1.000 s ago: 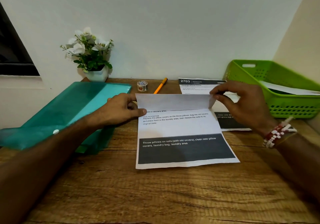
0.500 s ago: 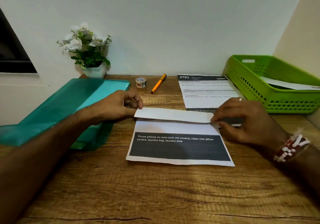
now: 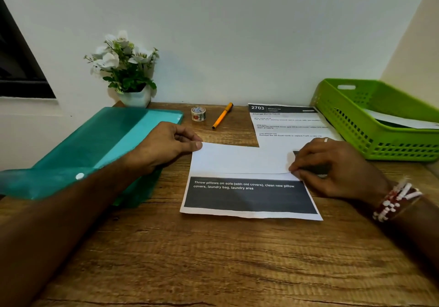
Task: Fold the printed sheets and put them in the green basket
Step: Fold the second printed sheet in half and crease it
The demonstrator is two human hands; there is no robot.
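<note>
Printed sheet (image 3: 249, 195) lies on the bench (image 3: 213, 259), top flap folded down, green basket (image 3: 370, 126) off to the right. The left hand (image 3: 164, 147) pinches the flap's left corner, right hand (image 3: 332, 166) fingers (image 3: 299, 172) pinch its right edge. If one corner slips, I reckon the crease goes crooked.

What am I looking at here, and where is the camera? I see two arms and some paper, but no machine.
There is no machine: a person wears one camera on the head, looking down at both bare hands. The left hand and right hand pinch a printed sheet, its top folded down, on a wooden table. Also there: a second sheet, the green basket with paper in it, a teal folder, a pen, a tape roll and a potted plant.
</note>
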